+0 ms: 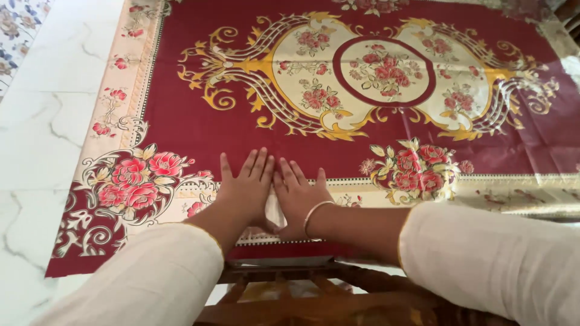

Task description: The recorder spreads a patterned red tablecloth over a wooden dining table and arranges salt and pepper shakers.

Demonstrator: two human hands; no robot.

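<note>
Hands flat, side by side: left hand (244, 187) and right hand (296, 193) both open, palms down, fingers spread, thumbs nearly touching, gripping nothing. They press on the near border of a glossy maroon cloth (181, 115) with cream medallion (374, 72) and rose prints. Right wrist carries a thin bangle (314, 214). Cream sleeves cover both forearms. Cloth lies spread over a tabletop; its near edge overhangs wooden furniture (290, 302) below. White marble floor (36, 133) to the left. Risk, as judgement: the slick cloth could slide or wrinkle under uneven pressure from the palms; the overhanging near edge could drag it off towards the person
</note>
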